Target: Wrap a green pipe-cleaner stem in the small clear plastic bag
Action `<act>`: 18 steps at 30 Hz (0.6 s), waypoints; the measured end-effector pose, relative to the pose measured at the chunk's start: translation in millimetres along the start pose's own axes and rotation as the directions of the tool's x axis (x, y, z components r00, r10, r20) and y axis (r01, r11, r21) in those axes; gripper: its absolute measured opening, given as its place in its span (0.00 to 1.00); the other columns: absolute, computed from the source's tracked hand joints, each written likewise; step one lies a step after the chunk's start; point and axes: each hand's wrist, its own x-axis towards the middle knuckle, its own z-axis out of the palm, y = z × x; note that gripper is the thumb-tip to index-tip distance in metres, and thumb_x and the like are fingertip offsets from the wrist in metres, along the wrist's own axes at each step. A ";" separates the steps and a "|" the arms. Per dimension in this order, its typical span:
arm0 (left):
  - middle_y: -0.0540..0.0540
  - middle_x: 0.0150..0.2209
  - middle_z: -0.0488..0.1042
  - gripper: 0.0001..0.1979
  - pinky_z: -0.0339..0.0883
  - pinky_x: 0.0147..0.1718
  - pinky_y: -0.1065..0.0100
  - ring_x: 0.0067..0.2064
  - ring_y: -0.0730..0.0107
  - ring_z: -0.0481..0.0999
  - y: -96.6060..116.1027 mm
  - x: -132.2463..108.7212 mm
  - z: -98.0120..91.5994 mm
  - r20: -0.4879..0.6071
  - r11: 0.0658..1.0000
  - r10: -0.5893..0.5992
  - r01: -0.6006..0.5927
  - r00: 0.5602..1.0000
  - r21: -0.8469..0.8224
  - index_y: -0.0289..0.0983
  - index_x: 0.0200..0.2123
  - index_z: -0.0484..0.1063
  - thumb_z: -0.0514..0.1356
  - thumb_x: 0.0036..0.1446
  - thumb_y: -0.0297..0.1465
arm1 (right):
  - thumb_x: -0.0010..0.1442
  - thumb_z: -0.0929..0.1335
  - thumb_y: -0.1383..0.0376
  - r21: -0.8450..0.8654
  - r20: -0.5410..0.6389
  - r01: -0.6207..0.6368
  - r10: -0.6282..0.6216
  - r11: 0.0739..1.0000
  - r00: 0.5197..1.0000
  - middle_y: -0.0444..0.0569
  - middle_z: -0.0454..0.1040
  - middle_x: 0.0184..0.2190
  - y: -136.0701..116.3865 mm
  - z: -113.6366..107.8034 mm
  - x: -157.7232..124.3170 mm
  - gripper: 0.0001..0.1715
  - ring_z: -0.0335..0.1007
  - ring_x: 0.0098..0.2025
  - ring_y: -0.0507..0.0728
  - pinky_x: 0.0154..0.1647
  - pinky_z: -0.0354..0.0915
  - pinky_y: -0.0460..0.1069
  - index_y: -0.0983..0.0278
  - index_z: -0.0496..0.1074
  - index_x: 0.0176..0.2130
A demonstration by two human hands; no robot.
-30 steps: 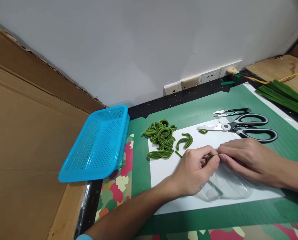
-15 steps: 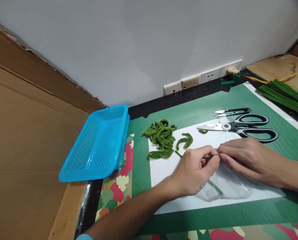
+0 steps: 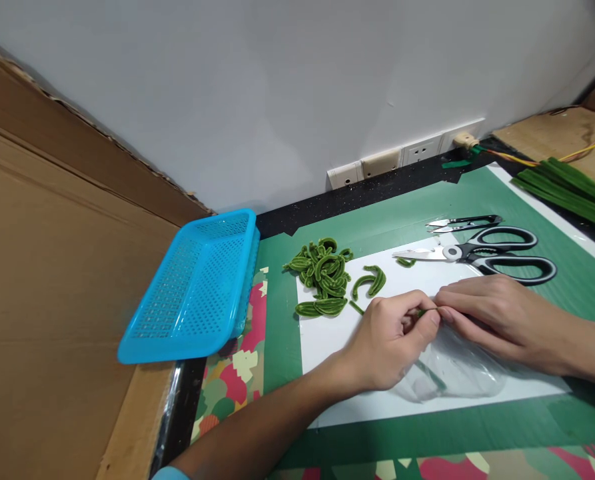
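My left hand (image 3: 394, 340) is closed in a pinch on a green pipe cleaner (image 3: 422, 312), most of it hidden by the fingers. A thin bare end of it bridges the small gap to my right hand (image 3: 502, 320), whose thumb and fingertips pinch that end. Beneath both hands lies a clear plastic bag (image 3: 470, 377) on a white sheet (image 3: 347, 400). A heap of bent and looped green pipe cleaner pieces (image 3: 327, 270) rests left of my hands. Two curved pieces (image 3: 370, 282) lie between the heap and my left hand.
Large scissors (image 3: 452, 253) and small thread snips (image 3: 464, 224) lie beyond my right hand. A blue plastic basket (image 3: 192, 287) stands at the left beside cardboard (image 3: 52, 253). Long green pipe cleaners (image 3: 570, 197) lie at the far right, near a plugged-in cable (image 3: 507, 157).
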 end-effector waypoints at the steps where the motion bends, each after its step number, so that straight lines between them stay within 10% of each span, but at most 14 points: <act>1: 0.54 0.28 0.63 0.13 0.52 0.30 0.68 0.30 0.75 0.59 0.1 0.0 -0.1 0.001 1.000 -0.001 0.001 1.000 0.005 0.37 0.37 0.71 0.62 0.70 0.41 | 0.78 0.59 0.67 0.002 -0.002 -0.001 0.001 1.000 1.000 0.44 0.66 0.27 -0.1 -0.1 -0.1 0.17 0.59 0.27 0.52 0.32 0.50 0.52 0.61 0.61 0.33; 18: 0.54 0.28 0.62 0.16 0.51 0.29 0.69 0.29 0.75 0.57 0.1 0.8 0.7 -0.003 1.000 -0.001 0.001 1.000 -0.004 0.37 0.37 0.71 0.62 0.69 0.44 | 0.78 0.58 0.65 0.002 0.040 -0.014 0.014 1.000 0.999 0.46 0.67 0.27 0.9 -2.4 -0.6 0.17 0.61 0.27 0.53 0.31 0.51 0.53 0.62 0.63 0.35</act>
